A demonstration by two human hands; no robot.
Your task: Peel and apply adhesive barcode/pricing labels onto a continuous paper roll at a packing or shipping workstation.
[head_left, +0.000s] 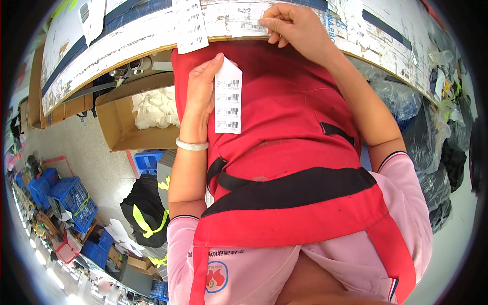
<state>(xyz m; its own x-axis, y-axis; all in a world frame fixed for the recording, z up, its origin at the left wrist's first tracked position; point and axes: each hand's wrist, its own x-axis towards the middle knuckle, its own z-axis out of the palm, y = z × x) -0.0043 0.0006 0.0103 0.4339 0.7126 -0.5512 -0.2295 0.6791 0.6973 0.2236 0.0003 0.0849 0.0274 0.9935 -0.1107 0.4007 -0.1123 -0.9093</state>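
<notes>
Left hand (201,96) pinches a white barcode label strip (228,99), long axis vertical; right hand (295,25) grips a small label (252,25) on the worn white table edge (127,40) above.

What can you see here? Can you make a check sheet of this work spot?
Surface: worn white table with chipped paint, just past the red apron.
Job's things: a strip of barcode stickers in the left hand; one small sticker under the right hand on the table; another sticker sheet hanging over the table edge.
Clutter: cardboard box with white pieces, blue crates, dark plastic bags.
Grip: left hand pinches the strip; right hand's fingertips press on the small sticker.
Cables: nothing seen.
Surroundings: grey floor, a black bag with yellow stripes.
</notes>
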